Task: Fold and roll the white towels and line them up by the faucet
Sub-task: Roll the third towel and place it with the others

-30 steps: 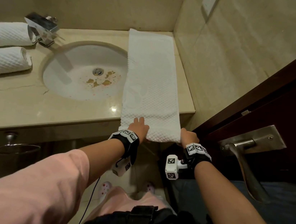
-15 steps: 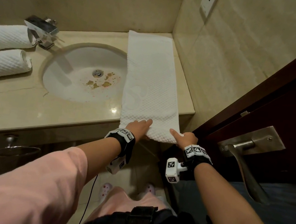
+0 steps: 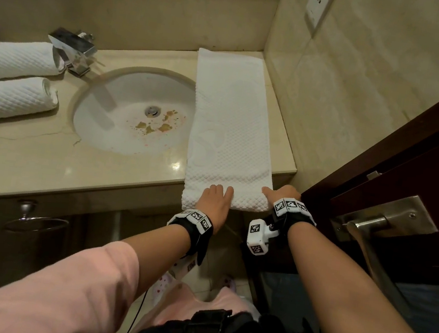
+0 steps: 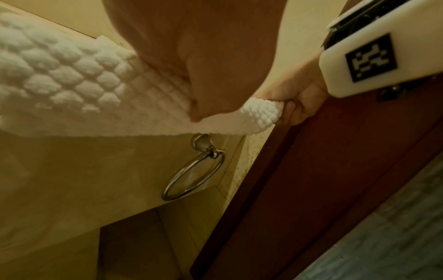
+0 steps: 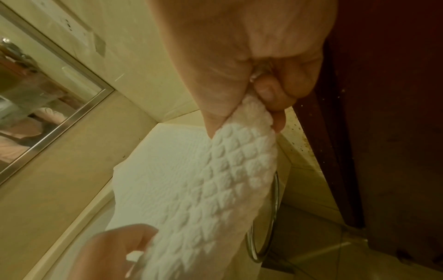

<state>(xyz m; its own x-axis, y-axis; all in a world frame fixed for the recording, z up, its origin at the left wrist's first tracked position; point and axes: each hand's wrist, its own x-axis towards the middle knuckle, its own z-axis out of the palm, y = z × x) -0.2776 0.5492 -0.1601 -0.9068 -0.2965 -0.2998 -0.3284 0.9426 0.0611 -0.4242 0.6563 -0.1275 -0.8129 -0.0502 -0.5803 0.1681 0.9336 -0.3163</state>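
A long folded white towel (image 3: pixel 229 128) lies on the counter (image 3: pixel 32 158) right of the sink, from the back wall to the front edge, where its near end hangs over. My left hand (image 3: pixel 215 198) holds that near end, fingers on top and thumb against the hanging face (image 4: pixel 194 113). My right hand (image 3: pixel 276 194) pinches the near right corner (image 5: pixel 249 115). Two rolled white towels (image 3: pixel 11 60) (image 3: pixel 9 99) lie side by side at the left, beside the chrome faucet (image 3: pixel 73 50).
The sink basin (image 3: pixel 111 129) has brown stains near its drain. A tiled wall stands close on the towel's right. A dark door with a metal lever handle (image 3: pixel 366 227) is at my right. Towel rings (image 4: pixel 194 174) (image 3: pixel 30 219) hang below the counter front.
My right hand has gone from a fist beside the corner to gripping it with the thumb on top. My left hand shifted a little right on the near end. The towel lies as before.
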